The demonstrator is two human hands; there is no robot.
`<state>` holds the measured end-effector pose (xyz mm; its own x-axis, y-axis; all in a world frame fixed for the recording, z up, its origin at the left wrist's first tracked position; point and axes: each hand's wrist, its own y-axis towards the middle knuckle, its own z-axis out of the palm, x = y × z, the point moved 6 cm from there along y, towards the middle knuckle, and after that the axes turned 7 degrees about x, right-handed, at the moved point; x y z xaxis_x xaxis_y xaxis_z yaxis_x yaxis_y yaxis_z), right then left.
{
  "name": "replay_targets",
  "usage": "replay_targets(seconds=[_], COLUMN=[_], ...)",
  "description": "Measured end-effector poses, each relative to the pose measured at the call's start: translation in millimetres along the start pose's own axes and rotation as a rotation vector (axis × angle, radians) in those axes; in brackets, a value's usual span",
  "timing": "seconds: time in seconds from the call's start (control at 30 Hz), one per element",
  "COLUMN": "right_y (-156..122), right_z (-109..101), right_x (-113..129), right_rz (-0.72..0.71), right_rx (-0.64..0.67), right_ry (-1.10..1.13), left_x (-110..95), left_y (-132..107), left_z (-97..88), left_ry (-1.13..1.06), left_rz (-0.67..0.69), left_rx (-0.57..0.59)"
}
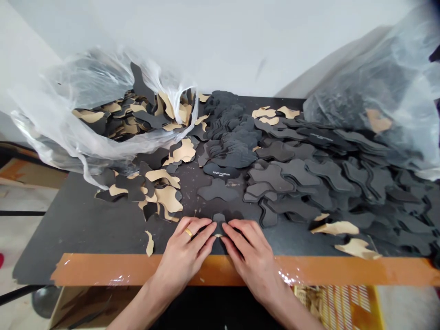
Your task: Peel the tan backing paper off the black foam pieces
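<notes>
My left hand (190, 240), a gold ring on one finger, and my right hand (247, 243) meet near the table's front edge. Between them is a small dark cut-out piece (219, 219), which the fingers of both hands pinch at its sides. A sliver of beige shows at its lower edge, and much of it is hidden under my fingers. Just beyond lies a flat dark wavy-edged piece (218, 190). Behind that sits a black oval piece (222, 171) printed with white "LOUIS VUITTON PARIS" lettering, in front of a long overlapping row of dark pieces (232, 137).
Stacks of dark cut-outs (302, 176) cover the table's right side. Beige-backed scraps (168, 197) lie to the left, below an open plastic bag (113, 144) of more pieces. Another plastic bag (385, 96) stands back right. Orange tape (113, 269) lines the front edge; a yellow basket (371, 302) is below.
</notes>
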<state>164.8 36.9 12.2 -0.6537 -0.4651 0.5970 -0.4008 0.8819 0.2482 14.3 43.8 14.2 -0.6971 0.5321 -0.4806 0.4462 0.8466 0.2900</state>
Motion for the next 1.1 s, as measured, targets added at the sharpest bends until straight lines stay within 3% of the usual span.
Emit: replay_targets(seconds=[1.1], right_y=[1.7], right_z=[0.9], right_x=[-0.6], right_rz=[-0.005], right_rx=[-0.001], right_ry=[-0.035], left_x=[0.0], left_y=[-1.0], left_z=[2.1], left_ry=[0.022], left_rz=[0.002], left_rx=[0.01])
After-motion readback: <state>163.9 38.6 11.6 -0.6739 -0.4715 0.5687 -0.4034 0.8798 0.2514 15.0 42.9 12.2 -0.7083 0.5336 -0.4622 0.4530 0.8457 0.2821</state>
